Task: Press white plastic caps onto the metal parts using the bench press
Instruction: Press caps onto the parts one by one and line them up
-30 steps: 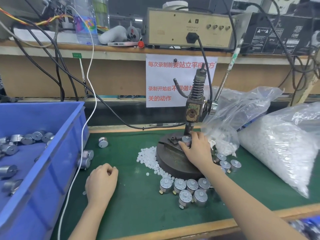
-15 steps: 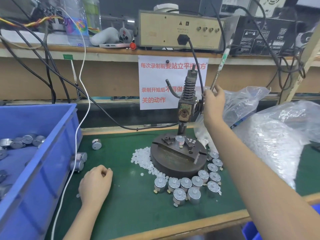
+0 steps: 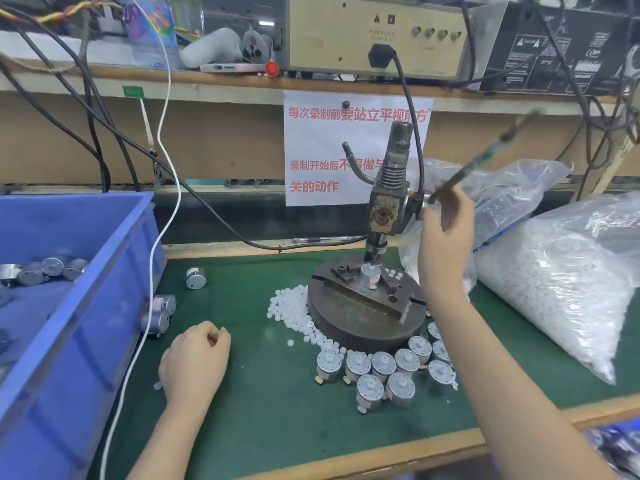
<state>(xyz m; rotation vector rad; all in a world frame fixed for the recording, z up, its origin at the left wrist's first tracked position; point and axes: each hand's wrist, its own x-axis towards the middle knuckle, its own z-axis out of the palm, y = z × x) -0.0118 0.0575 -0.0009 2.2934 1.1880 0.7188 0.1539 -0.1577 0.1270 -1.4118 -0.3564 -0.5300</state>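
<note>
The bench press [image 3: 386, 202] stands on a round dark base [image 3: 363, 320] in the middle of the green mat. A small metal motor [image 3: 370, 276] sits upright in the base's fixture, right under the ram. My right hand [image 3: 445, 230] grips the press lever [image 3: 485, 157], which tilts toward the right and looks blurred. My left hand [image 3: 195, 362] rests on the mat to the left with its fingers curled; a white cap shows at its fingertips. Loose white caps [image 3: 294, 313] lie left of the base. Several capped motors [image 3: 384, 368] stand in front of it.
A blue bin [image 3: 86, 289] with several motors stands at the left, and three motors [image 3: 159, 315] lie beside it. Two clear bags of white caps [image 3: 561, 282] fill the right side. A white cable [image 3: 152, 271] hangs down over the bin's corner. The wooden bench edge [image 3: 381, 452] runs along the front.
My right hand left the motor in the fixture, rose to the lever and has swung it down to the right. The ram now sits lower over the motor. My left hand stayed put.
</note>
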